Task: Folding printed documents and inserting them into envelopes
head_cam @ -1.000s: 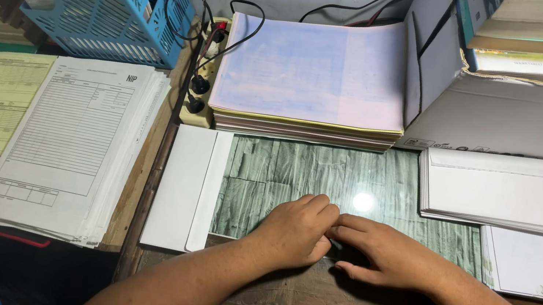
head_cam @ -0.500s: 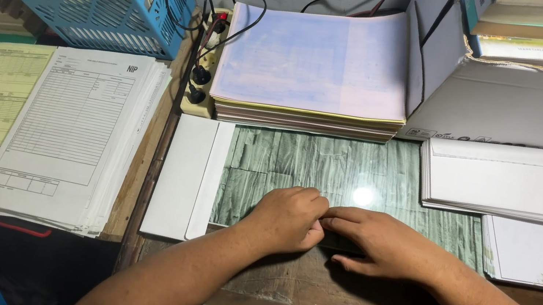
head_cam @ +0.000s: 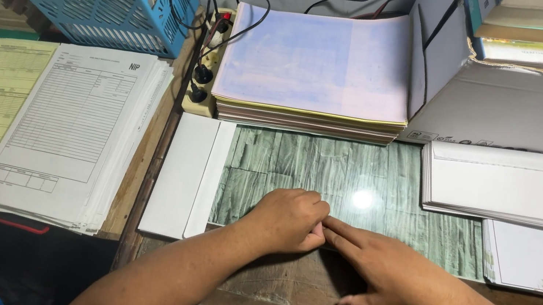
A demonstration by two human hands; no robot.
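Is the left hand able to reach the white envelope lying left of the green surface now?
Probably yes. The left hand rests on the desk just right of the white envelope, and nothing lies between them.

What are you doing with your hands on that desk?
A person sits at a desk, with both hands resting together on a green mat. The left hand is curled into a loose fist, and the right hand lies flat, its fingertips touching the left. Neither hand visibly holds anything. A white envelope lies just left of them, with paper stacks and more envelopes around.
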